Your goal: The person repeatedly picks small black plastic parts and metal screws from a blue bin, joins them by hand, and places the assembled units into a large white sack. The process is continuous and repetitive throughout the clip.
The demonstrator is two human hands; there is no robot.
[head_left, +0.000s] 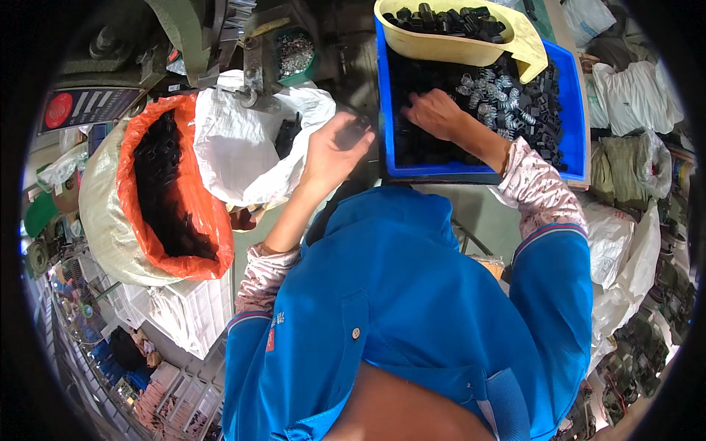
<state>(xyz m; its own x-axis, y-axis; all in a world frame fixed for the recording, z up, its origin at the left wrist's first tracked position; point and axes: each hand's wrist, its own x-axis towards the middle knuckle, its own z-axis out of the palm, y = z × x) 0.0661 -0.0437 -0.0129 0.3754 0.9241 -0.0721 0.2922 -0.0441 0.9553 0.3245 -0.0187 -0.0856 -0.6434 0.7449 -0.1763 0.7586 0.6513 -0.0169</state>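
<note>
My left hand (331, 154) is raised between the white bag and the blue bin, its fingers curled round a small black plastic part (351, 134) that is blurred. Inside the blue bin (576, 110), at its left side, my right hand (435, 114) reaches down with bent fingers among black plastic parts (423, 151). Its fingertips are partly lost against the dark pieces, so what they pinch does not show. Silvery coil springs (493, 99) lie in a heap to the right of that hand.
A yellow scoop-shaped tray (441, 48) of black parts rests across the bin's far side. At the left stand an open white bag (235, 147) and an orange-lined sack (209, 213) holding black parts. Machine metalwork (254, 66) and a green tub (298, 73) are beyond them.
</note>
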